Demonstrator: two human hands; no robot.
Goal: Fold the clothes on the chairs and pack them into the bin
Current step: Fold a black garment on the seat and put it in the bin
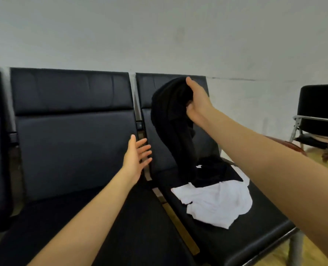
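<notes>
My right hand [196, 101] is shut on a black garment [171, 120] and holds it up in front of the right chair's backrest [149, 83]. The cloth hangs down to the seat. On that seat [255, 233] lie a crumpled white garment [217, 202] and another black piece [213, 171] partly over it. My left hand [137, 157] is open, fingers spread, in the air near the gap between the two chairs, just left of the hanging cloth and apart from it. No bin is in view.
A row of black padded chairs stands against a pale wall; the middle chair's seat [101, 227] is bare. Another black chair [320, 110] with a metal frame stands at the far right on a wooden floor [312, 252].
</notes>
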